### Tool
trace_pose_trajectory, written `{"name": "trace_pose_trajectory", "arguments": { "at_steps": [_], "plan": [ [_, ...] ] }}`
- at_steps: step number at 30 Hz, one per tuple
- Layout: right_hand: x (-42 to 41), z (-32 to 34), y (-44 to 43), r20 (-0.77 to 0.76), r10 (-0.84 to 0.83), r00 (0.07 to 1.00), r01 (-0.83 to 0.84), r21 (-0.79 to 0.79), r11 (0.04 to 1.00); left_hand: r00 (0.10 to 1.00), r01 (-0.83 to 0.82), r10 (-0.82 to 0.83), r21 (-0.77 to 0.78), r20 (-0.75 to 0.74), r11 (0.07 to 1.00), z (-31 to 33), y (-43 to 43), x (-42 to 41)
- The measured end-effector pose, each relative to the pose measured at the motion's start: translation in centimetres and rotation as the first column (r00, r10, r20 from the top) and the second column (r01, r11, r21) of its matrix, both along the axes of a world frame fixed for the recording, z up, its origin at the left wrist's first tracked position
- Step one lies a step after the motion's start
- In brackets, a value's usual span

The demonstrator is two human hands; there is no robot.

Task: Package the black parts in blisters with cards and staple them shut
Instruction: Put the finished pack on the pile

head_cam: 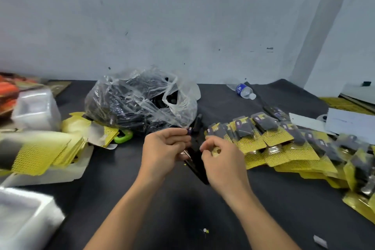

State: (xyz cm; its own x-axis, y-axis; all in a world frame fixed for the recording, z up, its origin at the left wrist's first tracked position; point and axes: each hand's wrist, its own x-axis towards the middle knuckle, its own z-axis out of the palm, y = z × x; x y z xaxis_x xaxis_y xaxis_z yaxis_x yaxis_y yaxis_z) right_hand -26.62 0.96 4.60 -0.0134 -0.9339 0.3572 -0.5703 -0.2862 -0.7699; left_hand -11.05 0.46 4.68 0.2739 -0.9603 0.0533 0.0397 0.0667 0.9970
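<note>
Two hands meet over the middle of the surface (pixel 188 209), holding one dark pack (pixel 195 156) between them; it is tilted, lower end at or near the surface; blur hides whether blister and card are both seated. Left hand (pixel 164 148): fingers (pixel 176 132) curled, tips pinching the pack's upper left edge beside a purple label. Right hand (pixel 221 160): fingers curled inward, tips pinching the right edge.

Handling, by judgement: light; thin clear shell probably springy and slick, likely to dent if squeezed over the bulge; best held by the flat rim, thumb and fingertip on opposite faces, leaving the edge free for the staple.

Just behind the hands: clear bag (pixel 140 101) of black parts, mouth open toward them. Right: finished packs (pixel 274 144), yellow-carded, overlapping in a long row. Left: loose stack of cards (pixel 40 150); beyond and nearer, stacks of empty blisters (pixel 36 107). Beside the bag: green tool (pixel 123 136), kind unclear. Rear: bottle (pixel 244 90) lying on its side.
</note>
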Motion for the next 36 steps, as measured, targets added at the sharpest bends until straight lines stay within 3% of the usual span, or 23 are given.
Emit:
{"name": "trace_pose_trajectory", "arguments": {
  "at_steps": [2,5,6,8,10,12,15,20,24,26,30,36],
  "plan": [
    [3.4,0.2,0.0,-0.007,0.118,0.993,-0.117,0.015,0.993,0.994,-0.106,0.105,0.001,0.034,0.994,-0.2,1.1,2.3],
    [8.3,0.8,-0.2,-0.047,0.234,0.971,-0.231,0.075,0.970,0.928,-0.295,0.302,-0.062,0.220,0.953,0.4,2.8,5.1],
    [9.9,1.0,-0.4,-0.053,0.266,0.963,-0.260,0.092,0.961,0.857,-0.372,0.391,-0.124,0.336,0.920,0.8,3.3,5.8],
    [12.9,1.7,-0.7,-0.033,0.335,0.942,-0.329,0.117,0.937,0.608,-0.490,0.537,-0.256,0.585,0.834,1.9,4.4,7.2],
    [15.7,2.6,-0.7,0.030,0.431,0.902,-0.431,0.133,0.893,0.381,-0.548,0.567,-0.315,0.730,0.774,3.4,5.6,8.7],
    [18.4,3.2,-0.4,0.044,0.535,0.844,-0.535,0.154,0.831,0.234,-0.566,0.536,-0.334,0.811,0.754,4.8,6.6,10.8],
    [22.2,3.1,0.6,-0.128,0.660,0.741,-0.636,0.185,0.749,0.113,-0.624,0.420,-0.265,0.900,0.735,6.3,8.8,15.1],
    [25.8,2.6,2.1,-0.341,0.668,0.661,-0.663,0.150,0.733,0.226,-0.689,0.240,-0.019,0.944,0.724,6.6,13.0,22.2],
    [26.5,2.5,2.8,-0.447,0.560,0.698,-0.618,0.017,0.786,0.487,-0.549,0.214,0.107,0.847,0.829,6.3,16.4,25.6],
    [26.5,2.8,3.5,-0.513,0.520,0.683,-0.625,-0.042,0.780,0.569,-0.478,0.145,0.182,0.809,0.859,6.1,17.8,26.6],
    [26.9,3.9,4.9,-0.719,0.394,0.572,-0.640,-0.091,0.763,0.567,-0.467,0.094,0.226,0.819,0.855,5.3,19.1,27.2],
    [27.2,5.1,5.5,-0.642,0.429,0.635,-0.554,0.008,0.833,0.490,-0.561,0.219,0.114,0.844,0.820,4.3,18.9,27.1]
  ]
}}
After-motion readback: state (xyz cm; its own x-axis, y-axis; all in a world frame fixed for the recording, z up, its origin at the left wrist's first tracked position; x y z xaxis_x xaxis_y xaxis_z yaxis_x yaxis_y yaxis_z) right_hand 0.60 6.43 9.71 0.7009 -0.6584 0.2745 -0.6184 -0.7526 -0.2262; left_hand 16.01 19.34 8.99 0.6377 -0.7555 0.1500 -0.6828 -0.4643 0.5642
